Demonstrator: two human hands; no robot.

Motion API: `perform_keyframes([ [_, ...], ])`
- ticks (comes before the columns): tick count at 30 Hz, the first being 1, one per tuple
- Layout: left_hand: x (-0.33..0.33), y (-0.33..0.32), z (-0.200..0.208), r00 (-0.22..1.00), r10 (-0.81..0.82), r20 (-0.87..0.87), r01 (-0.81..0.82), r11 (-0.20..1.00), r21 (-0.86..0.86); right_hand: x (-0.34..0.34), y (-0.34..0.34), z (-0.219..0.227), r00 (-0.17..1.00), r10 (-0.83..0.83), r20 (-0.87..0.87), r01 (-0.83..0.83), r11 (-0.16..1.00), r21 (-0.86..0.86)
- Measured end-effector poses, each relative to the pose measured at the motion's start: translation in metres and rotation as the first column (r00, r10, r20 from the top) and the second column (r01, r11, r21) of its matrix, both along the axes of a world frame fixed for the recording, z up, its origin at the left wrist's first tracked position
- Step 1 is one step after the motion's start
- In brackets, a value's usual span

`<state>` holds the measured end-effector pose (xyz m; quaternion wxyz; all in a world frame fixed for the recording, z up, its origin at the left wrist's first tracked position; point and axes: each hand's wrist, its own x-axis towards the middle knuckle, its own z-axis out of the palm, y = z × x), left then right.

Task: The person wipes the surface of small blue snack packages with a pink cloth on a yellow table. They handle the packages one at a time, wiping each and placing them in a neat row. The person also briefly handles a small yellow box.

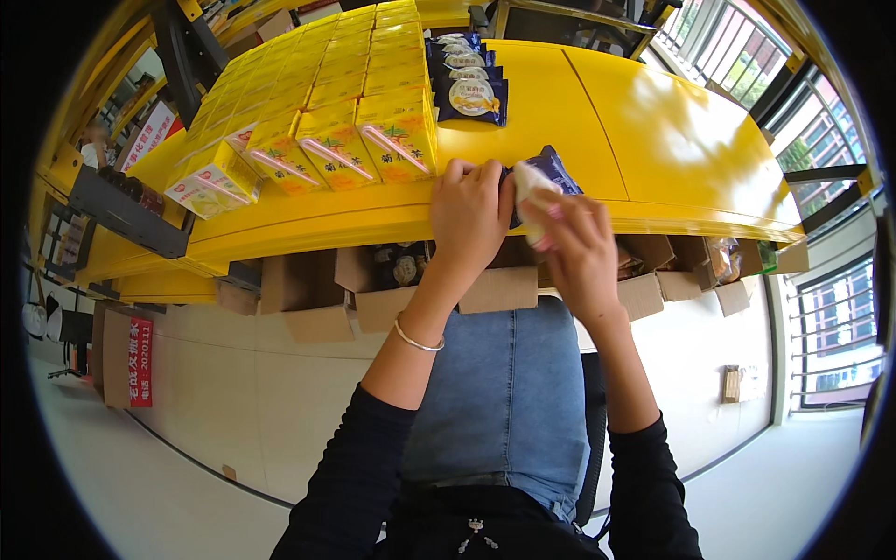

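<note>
At the front edge of the yellow shelf, my left hand (pixel 471 213) is closed with curled fingers on the left side of a dark blue snack packet (pixel 559 172). My right hand (pixel 582 254) pinches a crumpled white cloth (pixel 533 185) against that packet, covering much of its front. Just beyond, a row of similar blue packets (pixel 472 97) with round pale labels lies overlapping on the shelf. To the left of my left hand stand yellow drink cartons (pixel 397 140) in tight rows, with pink-and-white straws on their fronts.
The yellow shelf (pixel 691 131) extends to the right. Below its edge sit open cardboard boxes (pixel 499 289), some holding packets. A black metal bracket (pixel 126 210) stands at the left end. A red-labelled carton (pixel 126 359) is on the floor at left. Barred windows are at right.
</note>
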<state>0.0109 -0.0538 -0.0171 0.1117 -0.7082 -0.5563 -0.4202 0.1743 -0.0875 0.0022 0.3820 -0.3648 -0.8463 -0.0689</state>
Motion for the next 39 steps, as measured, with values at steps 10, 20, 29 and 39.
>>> perform_keyframes([
  [10,-0.002,0.000,0.001,0.998,-0.051,0.029,0.048,0.994,0.094,0.006,0.002,-0.015,0.979,-0.200,-0.041,0.203,0.970,0.136],
  [20,-0.001,-0.001,0.002,0.997,-0.053,0.049,0.048,0.993,0.105,0.023,0.004,-0.021,0.935,-0.333,-0.119,0.335,0.942,-0.004],
  [29,-0.014,-0.001,0.000,0.957,-0.144,0.252,0.175,0.979,-0.108,0.001,0.007,-0.009,0.963,-0.243,-0.114,0.252,0.966,0.064],
  [39,-0.009,-0.003,0.010,0.892,-0.273,0.361,0.265,0.961,0.073,0.018,0.014,0.029,0.973,-0.232,-0.011,0.233,0.972,0.031],
])
